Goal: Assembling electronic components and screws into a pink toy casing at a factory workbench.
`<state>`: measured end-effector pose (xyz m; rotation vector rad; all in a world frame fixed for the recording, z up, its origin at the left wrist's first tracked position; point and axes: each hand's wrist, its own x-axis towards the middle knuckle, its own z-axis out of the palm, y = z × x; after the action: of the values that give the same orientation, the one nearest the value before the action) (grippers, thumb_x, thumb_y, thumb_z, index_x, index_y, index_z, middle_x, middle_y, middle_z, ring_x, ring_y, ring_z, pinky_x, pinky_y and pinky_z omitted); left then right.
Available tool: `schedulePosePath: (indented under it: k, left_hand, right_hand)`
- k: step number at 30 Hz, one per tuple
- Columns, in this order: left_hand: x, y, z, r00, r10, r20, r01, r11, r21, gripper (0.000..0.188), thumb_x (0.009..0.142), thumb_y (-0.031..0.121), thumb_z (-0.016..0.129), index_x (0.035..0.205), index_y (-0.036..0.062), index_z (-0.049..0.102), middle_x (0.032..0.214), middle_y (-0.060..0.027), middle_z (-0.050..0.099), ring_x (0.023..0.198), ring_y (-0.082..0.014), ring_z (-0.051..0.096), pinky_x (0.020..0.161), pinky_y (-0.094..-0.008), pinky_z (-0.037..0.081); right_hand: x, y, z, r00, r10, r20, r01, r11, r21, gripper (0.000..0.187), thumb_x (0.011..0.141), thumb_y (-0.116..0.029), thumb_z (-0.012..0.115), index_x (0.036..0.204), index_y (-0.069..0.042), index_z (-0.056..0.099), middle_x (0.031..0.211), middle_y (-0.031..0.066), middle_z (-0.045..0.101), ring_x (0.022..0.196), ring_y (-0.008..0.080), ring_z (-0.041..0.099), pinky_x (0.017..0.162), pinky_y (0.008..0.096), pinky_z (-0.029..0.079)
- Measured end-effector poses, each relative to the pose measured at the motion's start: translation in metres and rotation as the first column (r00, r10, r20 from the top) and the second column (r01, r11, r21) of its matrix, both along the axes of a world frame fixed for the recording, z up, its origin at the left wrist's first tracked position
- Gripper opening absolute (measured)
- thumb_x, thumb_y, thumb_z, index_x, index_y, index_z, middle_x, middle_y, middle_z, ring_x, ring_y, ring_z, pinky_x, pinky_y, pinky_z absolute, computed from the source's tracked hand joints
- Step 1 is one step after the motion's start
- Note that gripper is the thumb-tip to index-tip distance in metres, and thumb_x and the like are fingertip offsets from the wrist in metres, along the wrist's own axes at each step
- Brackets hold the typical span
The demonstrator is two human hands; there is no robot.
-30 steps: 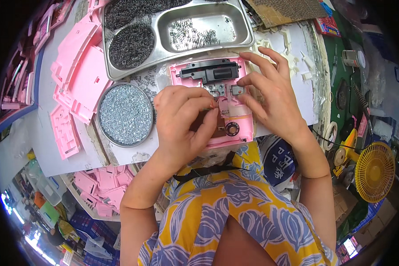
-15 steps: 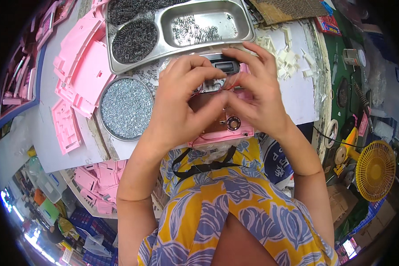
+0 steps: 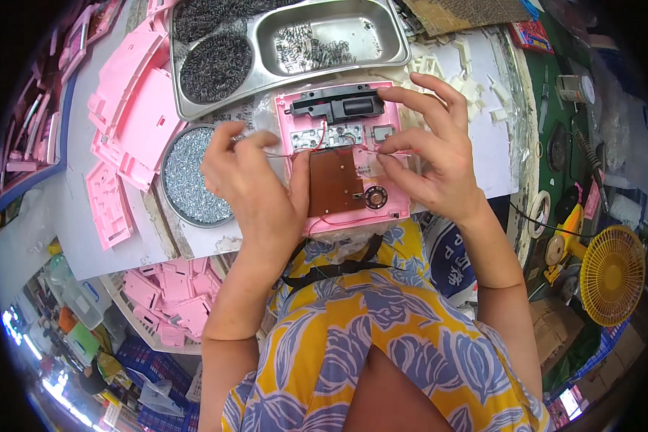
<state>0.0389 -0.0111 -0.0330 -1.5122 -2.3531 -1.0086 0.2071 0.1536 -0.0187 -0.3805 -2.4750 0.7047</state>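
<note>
1. Pink open casing (image 3: 345, 169) lies flat at the table edge, showing a brown circuit board (image 3: 336, 182), a black part (image 3: 336, 105) at its 12 o'clock end and thin wires.
2. Left hand (image 3: 255, 183) grips its 9 o'clock side, thumb on the board, fingertips pinched shut around a wire.
3. Right hand (image 3: 432, 155) holds the 3 o'clock side, fingers spread, thumb and forefinger nipping a wire.
4. Round dish of screws (image 3: 191, 176) sits at 9 o'clock; steel tray (image 3: 281, 43) at 12.

pink casing (image 3: 396, 137) | brown circuit board (image 3: 336, 181) | black part (image 3: 336, 104) | wires (image 3: 317, 140) red, perhaps white too | silver tray (image 3: 353, 43) | yellow fan (image 3: 612, 273) | dress (image 3: 367, 338) yellow, blue leaf pattern
</note>
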Motion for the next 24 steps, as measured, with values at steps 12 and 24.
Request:
schedulePosePath:
  k: [12, 24]
  left_hand:
    - [-0.004, 0.055, 0.027, 0.43, -0.361, 0.827, 0.638, 0.77, 0.004, 0.014, 0.096, 0.006, 0.063, 0.103, -0.0035, 0.07, 0.078, -0.0072, 0.068, 0.067, -0.0138, 0.063, 0.061, -0.0284, 0.051]
    - [0.005, 0.042, 0.015, 0.71, -0.396, 0.582, 0.479, 0.878, 0.013, 0.009, 0.09, 0.001, 0.069, 0.099, 0.0001, 0.072, 0.083, -0.0103, 0.07, 0.066, -0.0159, 0.067, 0.062, -0.0277, 0.052]
  right_hand:
    - [0.014, 0.018, 0.008, 0.992, 0.074, -0.103, -0.076, 0.997, -0.012, 0.019, 0.069, -0.01, 0.082, 0.086, -0.013, 0.073, 0.13, 0.0079, 0.067, 0.131, 0.0369, 0.046, 0.107, 0.0482, 0.039]
    - [0.261, 0.082, -0.008, 0.253, -0.944, -0.211, 0.257, 0.276, -0.926, 0.021, 0.096, -0.013, 0.068, 0.114, -0.005, 0.061, 0.088, 0.006, 0.066, 0.07, 0.014, 0.063, 0.052, 0.0266, 0.049]
